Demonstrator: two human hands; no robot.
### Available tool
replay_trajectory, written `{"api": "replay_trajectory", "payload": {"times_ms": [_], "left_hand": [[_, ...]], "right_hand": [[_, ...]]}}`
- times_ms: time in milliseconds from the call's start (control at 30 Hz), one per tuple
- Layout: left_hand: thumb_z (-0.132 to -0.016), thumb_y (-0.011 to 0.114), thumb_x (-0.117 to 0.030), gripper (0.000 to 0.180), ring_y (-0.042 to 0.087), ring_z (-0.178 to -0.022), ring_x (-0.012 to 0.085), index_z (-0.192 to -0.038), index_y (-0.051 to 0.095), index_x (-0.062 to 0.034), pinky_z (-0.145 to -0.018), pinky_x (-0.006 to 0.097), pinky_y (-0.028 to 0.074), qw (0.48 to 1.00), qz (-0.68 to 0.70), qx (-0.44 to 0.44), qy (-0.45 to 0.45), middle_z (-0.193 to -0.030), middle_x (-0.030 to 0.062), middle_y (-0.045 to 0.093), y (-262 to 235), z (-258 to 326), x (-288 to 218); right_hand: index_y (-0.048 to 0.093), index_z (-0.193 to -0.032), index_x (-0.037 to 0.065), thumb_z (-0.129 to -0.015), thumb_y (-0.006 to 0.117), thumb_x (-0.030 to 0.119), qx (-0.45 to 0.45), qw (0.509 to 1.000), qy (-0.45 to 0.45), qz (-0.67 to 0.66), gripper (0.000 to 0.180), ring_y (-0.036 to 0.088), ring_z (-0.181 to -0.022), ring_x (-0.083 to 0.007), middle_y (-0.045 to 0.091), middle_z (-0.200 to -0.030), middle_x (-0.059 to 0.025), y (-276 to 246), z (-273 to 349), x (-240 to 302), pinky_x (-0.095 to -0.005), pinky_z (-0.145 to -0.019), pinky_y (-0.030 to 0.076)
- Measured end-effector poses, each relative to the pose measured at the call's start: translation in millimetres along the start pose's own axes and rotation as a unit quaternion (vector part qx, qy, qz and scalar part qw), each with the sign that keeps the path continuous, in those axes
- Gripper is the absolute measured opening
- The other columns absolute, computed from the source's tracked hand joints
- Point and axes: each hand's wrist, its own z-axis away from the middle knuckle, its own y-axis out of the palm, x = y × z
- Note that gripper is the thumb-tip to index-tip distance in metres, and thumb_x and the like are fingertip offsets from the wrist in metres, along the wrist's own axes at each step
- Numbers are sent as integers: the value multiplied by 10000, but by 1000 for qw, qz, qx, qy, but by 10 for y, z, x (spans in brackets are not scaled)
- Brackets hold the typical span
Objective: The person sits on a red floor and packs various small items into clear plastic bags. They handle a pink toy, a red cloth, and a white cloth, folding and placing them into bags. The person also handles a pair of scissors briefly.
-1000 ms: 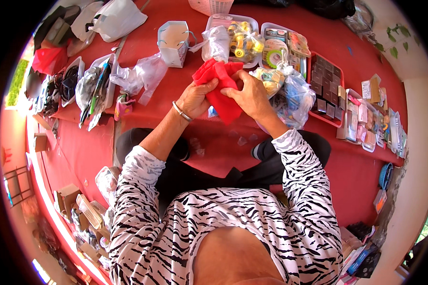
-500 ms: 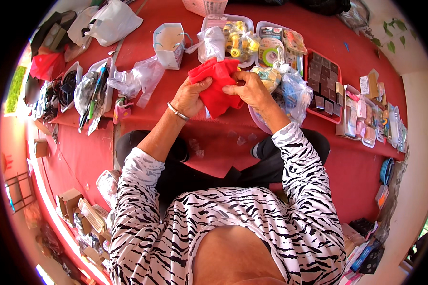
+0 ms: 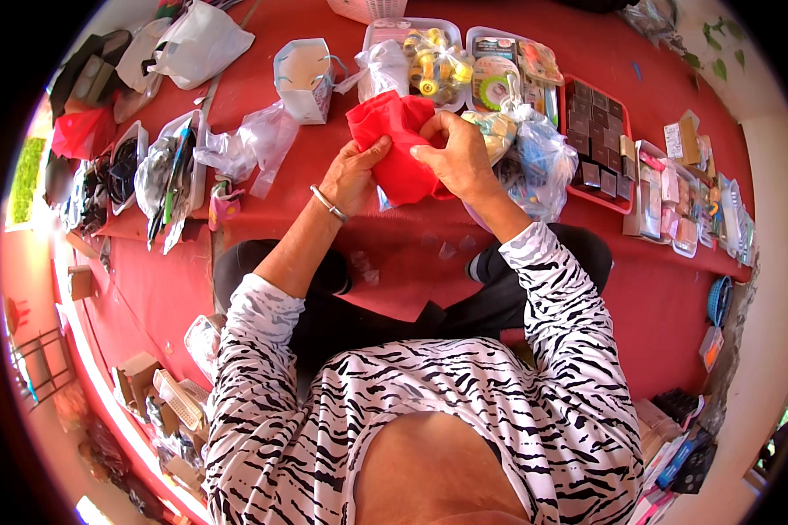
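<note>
A piece of bright red cloth (image 3: 392,127), soft and creased, is held up in front of me between both hands. My left hand (image 3: 352,179) grips its lower left side, the thumb pressed on top. At its right side, my right hand (image 3: 462,156) pinches the fabric between thumb and bent fingers. Whether the cloth is a pouch or a flat piece, I cannot tell. Just behind it lie a knotted white plastic bag (image 3: 383,68) and a bag of yellow-wheeled toys (image 3: 436,66). Right of my right hand sits a clear bag with blue contents (image 3: 545,162).
A white paper gift bag (image 3: 304,87) stands left of the trays. A red crate (image 3: 623,208) of dark boxes is to the right, beside a container of small pink packages (image 3: 646,223). Trays of packaged goods (image 3: 200,140) line the left. My crossed legs are below the raised red surface.
The right-hand fingers have bent up more and shifted on the cloth. Its folds have changed shape, with the lower point drawn up. Both hands still hold it.
</note>
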Motion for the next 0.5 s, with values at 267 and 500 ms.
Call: {"api": "replay_trajectory", "payload": {"times_ms": [267,500], "left_hand": [[-830,590,-49,204,588,-830,113,-1031,584,-15,-745,251,486,973,-192,-46,121,-951,40,621,-36,-58,30],[-808,603,-34,210,565,-793,65,-1014,606,6,-707,225,471,897,-399,-49,183,-887,6,636,80,-31,-25]], "right_hand": [[526,-965,-29,-544,802,361,-8,998,41,-50,636,581,-885,-276,599,-931,-166,-45,-2,68,-329,-792,448],[516,-956,-33,-532,812,170,-75,993,75,-53,556,595,-843,-253,611,-923,-147,19,-25,-149,-319,-754,461]]}}
